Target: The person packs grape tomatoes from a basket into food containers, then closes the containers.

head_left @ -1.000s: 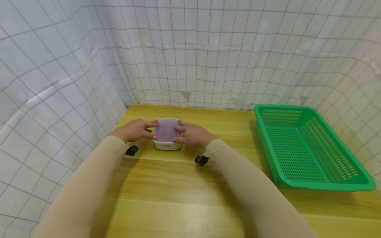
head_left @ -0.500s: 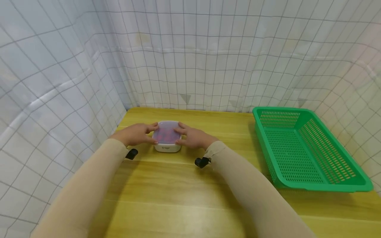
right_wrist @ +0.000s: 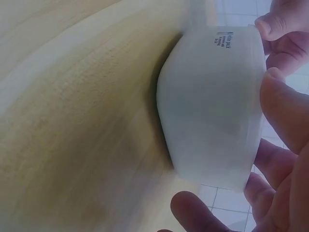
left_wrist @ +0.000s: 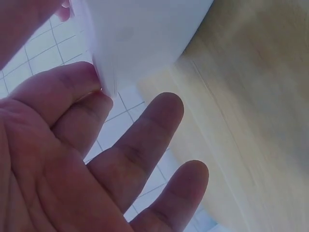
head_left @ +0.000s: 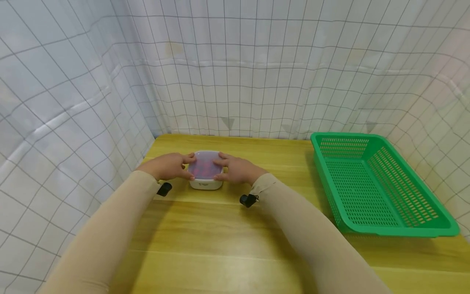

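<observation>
A white food container with a translucent purplish lid stands on the table, and red contents show through the lid. My left hand touches the lid's left edge, thumb at the near corner and fingers at the far one. In the left wrist view, two of its fingers extend free of the container. My right hand rests on the lid's right edge in the same spread way. Its thumb lies along the rim in the right wrist view. The lid looks seated on the container.
A green slotted plastic basket stands on the right side of the wooden table. White grid-patterned sheeting hangs behind and at both sides. Small black devices are on both wrists.
My fingers and thumbs have shifted slightly along the lid's edges. The view has tilted a little, and the container stays about where it was.
</observation>
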`<state>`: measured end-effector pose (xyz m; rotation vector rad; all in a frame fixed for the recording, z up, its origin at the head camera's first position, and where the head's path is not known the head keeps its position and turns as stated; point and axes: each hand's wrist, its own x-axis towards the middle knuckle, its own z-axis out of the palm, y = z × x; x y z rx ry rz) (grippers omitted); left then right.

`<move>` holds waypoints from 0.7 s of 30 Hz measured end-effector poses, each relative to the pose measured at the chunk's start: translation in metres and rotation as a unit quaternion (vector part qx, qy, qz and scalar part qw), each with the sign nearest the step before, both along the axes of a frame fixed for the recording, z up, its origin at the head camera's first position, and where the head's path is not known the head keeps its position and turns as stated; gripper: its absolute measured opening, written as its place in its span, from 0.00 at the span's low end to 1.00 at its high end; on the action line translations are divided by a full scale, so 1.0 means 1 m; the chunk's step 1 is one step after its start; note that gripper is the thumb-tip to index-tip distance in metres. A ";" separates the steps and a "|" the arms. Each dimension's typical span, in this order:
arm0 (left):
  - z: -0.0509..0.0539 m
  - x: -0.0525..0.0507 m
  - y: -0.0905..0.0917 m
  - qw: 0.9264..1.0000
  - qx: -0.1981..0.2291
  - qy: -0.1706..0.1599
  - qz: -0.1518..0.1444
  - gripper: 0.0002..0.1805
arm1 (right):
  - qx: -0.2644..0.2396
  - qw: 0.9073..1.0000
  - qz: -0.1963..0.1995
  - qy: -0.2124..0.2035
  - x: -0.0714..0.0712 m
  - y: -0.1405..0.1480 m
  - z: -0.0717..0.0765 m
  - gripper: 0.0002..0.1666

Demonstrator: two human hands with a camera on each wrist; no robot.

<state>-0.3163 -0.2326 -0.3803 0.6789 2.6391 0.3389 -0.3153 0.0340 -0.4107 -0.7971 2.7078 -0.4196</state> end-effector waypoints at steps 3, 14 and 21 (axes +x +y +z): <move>0.001 0.000 0.000 1.000 0.003 -0.006 0.000 0.48 | -0.004 1.000 -0.007 0.006 0.000 -0.001 0.000 0.44; -0.001 0.001 -0.001 1.000 0.015 -0.005 0.010 0.48 | -0.049 0.998 -0.020 -0.015 0.000 -0.002 -0.005 0.49; -0.001 0.001 0.002 1.000 0.007 0.005 0.011 0.48 | -0.061 0.998 -0.019 -0.020 -0.002 0.002 -0.005 0.48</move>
